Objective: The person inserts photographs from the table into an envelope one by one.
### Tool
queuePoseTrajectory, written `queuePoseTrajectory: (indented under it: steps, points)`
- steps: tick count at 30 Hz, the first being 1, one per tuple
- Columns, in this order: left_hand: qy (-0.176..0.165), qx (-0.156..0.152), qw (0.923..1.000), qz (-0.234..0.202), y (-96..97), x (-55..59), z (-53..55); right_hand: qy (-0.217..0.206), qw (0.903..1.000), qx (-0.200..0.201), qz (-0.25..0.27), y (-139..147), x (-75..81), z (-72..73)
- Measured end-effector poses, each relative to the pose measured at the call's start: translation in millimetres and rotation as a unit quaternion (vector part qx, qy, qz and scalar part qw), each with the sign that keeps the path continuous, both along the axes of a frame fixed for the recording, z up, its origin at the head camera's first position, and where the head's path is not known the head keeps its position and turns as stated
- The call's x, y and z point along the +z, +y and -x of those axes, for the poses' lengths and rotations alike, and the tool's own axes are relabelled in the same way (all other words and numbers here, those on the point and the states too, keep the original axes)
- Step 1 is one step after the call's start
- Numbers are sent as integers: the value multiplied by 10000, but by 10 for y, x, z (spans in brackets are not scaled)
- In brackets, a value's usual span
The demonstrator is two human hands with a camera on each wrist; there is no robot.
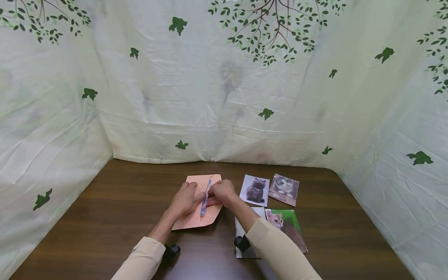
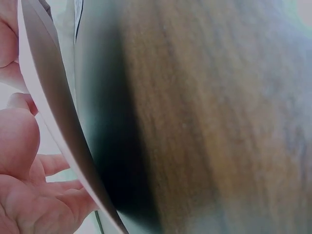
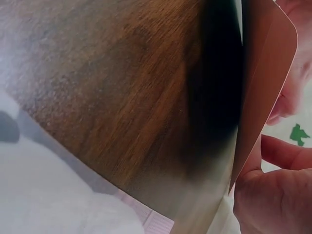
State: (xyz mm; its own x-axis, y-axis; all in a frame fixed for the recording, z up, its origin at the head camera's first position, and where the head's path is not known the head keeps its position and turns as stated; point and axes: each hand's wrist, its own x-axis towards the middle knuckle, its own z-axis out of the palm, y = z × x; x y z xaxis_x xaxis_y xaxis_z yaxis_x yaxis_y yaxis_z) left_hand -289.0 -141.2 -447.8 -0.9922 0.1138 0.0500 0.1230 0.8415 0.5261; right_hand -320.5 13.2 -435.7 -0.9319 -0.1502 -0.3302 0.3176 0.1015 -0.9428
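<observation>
A peach paper envelope point(image 1: 193, 220) is raised off the table at its near edge, its front parted along a lengthwise gap. Through this gap shows a narrow bluish-purple strip point(image 1: 203, 209); what it belongs to is hidden. My left hand point(image 1: 187, 199) holds the left side of the envelope, thumb by the gap. With bent fingers, my right hand point(image 1: 221, 191) grips the paper right of the gap. In the right wrist view, the right hand point(image 3: 273, 190) shows past the envelope's edge point(image 3: 265, 83). The left wrist view shows fingers behind the paper's edge point(image 2: 63, 122).
Right of the envelope lie a grey cat picture point(image 1: 256, 189), a tabby-and-white cat picture point(image 1: 285, 189) and a larger cat picture with green point(image 1: 288, 229). Another picture point(image 1: 239, 233) is partly under the right forearm. A leaf-patterned cloth point(image 1: 224, 97) hangs behind the brown table point(image 1: 115, 210).
</observation>
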Motion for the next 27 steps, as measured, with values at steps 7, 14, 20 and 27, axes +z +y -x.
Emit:
queuePoseTrajectory:
  steps: [7,14,20,27]
  points:
    - [12,-7,10000,-10,-18,-30,22,-78,9999,-43,62,-23,-24,10]
    - [29,-43,10000,-8,-19,-39,41,-116,9999,-58,-21,-10,-20,8]
    - [80,-105,9999,29,-14,-32,49,-122,9999,-40,-55,4,-19,8]
    - [0,-55,10000,34,-11,-27,45,-135,9998,97,80,29,-14,14]
